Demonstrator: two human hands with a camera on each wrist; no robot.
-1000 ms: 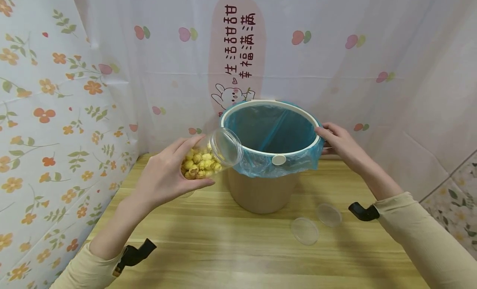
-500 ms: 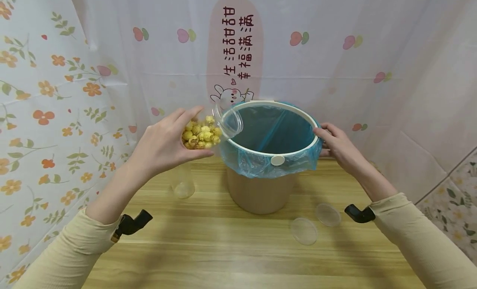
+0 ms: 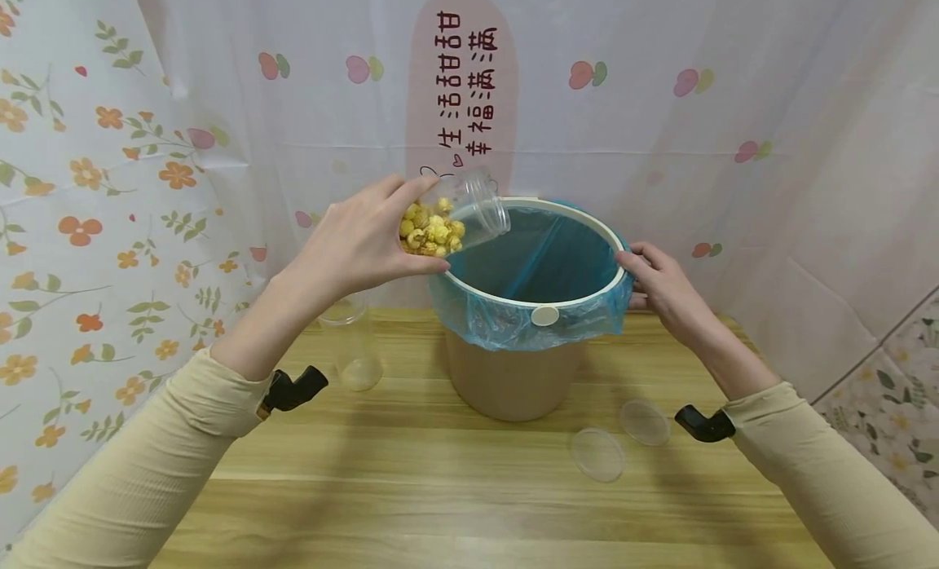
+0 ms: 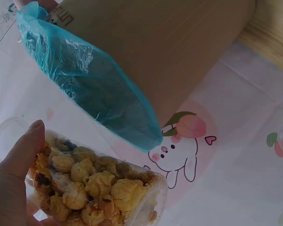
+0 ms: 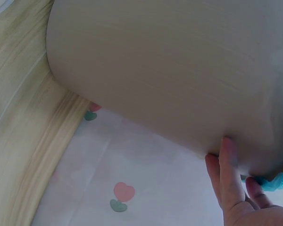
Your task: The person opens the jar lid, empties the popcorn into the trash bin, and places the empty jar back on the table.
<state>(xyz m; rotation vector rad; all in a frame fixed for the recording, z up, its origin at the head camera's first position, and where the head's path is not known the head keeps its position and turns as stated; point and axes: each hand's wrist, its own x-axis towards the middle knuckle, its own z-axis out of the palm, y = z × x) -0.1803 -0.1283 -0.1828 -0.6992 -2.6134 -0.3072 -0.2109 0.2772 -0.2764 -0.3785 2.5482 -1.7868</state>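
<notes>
My left hand [image 3: 359,239] grips a clear plastic jar [image 3: 477,202] that holds yellow popcorn [image 3: 433,231]. Tilted, its uncovered mouth is over the left part of a trash bin [image 3: 513,381]. In the left wrist view the popcorn [image 4: 94,183] lies inside the jar, with the thumb along its side. A blue bag [image 3: 506,324] lines the bin and folds over its white rim. At the bin's right side, my right hand [image 3: 671,288] holds the rim, thumb on top. The right wrist view has its fingers [image 5: 228,165] against the bin's outer wall.
A second clear jar [image 3: 359,365] stands on the wooden table [image 3: 455,496], left of the bin. Two clear round lids [image 3: 597,455] lie flat in front of the bin, to the right. Printed cloth hangs behind and at both sides.
My left hand has raised the popcorn jar and carried it rightward, from beside the bin to over its rim. The second jar has come into view. The right hand stays at the rim.
</notes>
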